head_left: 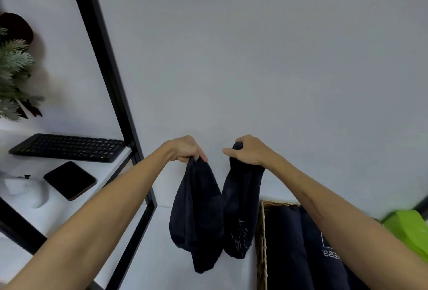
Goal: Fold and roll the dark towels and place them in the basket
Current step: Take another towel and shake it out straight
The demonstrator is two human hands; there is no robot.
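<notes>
A: Head view, and both arms are up in front of the pale wall. The left hand (187, 149) has its fingers curled tight round one top corner of the dark towel (196, 215).

B: And the right hand (249, 152) pinches the other top corner, thumb sticking out toward the left hand. The cloth hangs between them in two drooping lobes, clear of the white table (162, 255) below.

A: Low on the right sits the wicker basket (261, 238), just beside the hanging towel. Inside it, dark folded towels (289, 250), one with pale lettering.

B: A bright green bag (407, 227) peeks in behind the right forearm.

A: Over on the left, a black keyboard (67, 147) and a black phone (69, 179) lie on a white shelf, inside a black frame (108, 72), with a frosted pine sprig (14, 74) above.
</notes>
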